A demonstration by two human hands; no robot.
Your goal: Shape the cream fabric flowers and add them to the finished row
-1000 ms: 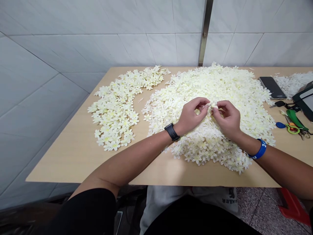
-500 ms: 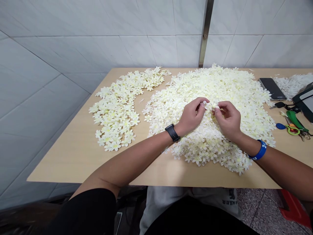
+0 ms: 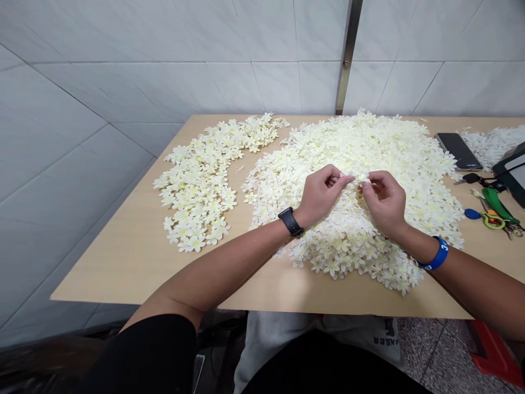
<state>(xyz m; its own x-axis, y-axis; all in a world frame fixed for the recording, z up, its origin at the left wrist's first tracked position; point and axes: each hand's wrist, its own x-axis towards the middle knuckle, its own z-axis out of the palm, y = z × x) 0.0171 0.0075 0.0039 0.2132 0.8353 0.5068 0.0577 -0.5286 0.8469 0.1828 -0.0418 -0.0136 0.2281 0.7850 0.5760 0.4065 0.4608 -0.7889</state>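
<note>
Over the big pile of white artificial flowers [image 3: 394, 142], both of my hands meet with their fingertips almost together. A small white artificial flower [image 3: 361, 178] with a yellowish centre shows between them. My right hand [image 3: 385, 201] pinches it between thumb and forefinger. My left hand [image 3: 323, 191], with a black watch on the wrist, is closed in a pinch, its thumb at the flower's left side. Something white shows at the left forefinger too, too small to make out. A blue wristband [image 3: 438, 254] circles my right wrist.
A looser curved spread of artificial flowers [image 3: 197, 191] covers the table's left part. At right lie a black phone [image 3: 458, 150], a heap of thin white pieces [image 3: 494, 145], a dark box [image 3: 512, 172] and keys with a green tag [image 3: 495, 203]. Behind is a tiled wall [image 3: 270, 33].
My left thumb has stretched out rightward to the flower, and the gap between the fingertips has narrowed. The right hand keeps its pinch. The view has shifted slightly.
</note>
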